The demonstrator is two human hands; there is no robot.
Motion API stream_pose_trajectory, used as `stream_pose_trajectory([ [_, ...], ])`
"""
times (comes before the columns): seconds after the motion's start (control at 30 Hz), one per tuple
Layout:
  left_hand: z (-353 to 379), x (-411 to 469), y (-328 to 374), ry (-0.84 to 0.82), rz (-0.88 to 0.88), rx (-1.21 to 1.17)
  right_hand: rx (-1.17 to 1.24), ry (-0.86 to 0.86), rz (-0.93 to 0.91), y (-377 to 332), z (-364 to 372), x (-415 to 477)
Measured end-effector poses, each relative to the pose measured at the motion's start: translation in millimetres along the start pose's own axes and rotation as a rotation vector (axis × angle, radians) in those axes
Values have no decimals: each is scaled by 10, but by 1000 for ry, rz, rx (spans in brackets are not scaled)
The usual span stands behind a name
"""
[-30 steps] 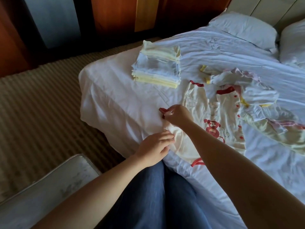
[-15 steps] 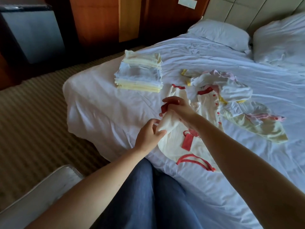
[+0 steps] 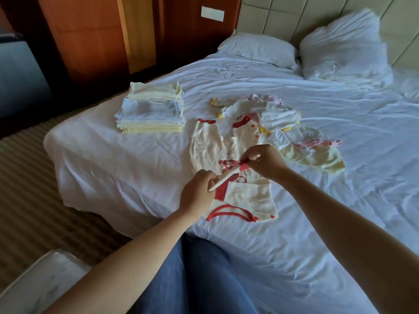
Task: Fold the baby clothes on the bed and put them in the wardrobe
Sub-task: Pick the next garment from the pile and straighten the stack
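Just toward the person from the folded stack (image 3: 150, 109), a cream, red-trimmed romper (image 3: 244, 196) lies flat on the bed (image 3: 108, 159). The left hand (image 3: 197, 191) and right hand (image 3: 265, 163) each pinch one end of its sleeve (image 3: 226, 176), held taut, apparently to fold it across the body.

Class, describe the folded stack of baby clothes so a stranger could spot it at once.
Start at the white bed and look toward its left edge, by the striped carpet. A stack of folded clothes sits left of the loose garments. It alone is squared and layered, pale yellow around pale blue.
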State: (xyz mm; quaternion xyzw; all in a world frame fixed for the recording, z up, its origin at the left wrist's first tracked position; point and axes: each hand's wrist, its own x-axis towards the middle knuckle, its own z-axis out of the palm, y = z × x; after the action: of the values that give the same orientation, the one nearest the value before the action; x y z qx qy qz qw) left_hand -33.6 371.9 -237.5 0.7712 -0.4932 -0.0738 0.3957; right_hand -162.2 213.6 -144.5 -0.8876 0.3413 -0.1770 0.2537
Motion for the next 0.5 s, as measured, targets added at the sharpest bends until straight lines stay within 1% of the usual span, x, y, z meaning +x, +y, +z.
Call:
stream_pose_trajectory([
  [0.13,117,-33,63,-138,104,149,-182,-2,-7,276,-89,-197],
  [0.27,228,-75,25,-263,147,235,-375,-98,-21,588,22,-472],
  [0.37,265,-103,-24,-330,145,281,-438,-178,8,766,203,-640],
  [0.4,259,-107,-18,-325,146,273,-432,-155,6,776,251,-681],
  [0.43,246,-106,-8,-306,151,255,-393,-80,-16,771,295,-716],
  [0.5,238,-86,-2,-225,234,264,-268,102,-70,735,390,-763],
])
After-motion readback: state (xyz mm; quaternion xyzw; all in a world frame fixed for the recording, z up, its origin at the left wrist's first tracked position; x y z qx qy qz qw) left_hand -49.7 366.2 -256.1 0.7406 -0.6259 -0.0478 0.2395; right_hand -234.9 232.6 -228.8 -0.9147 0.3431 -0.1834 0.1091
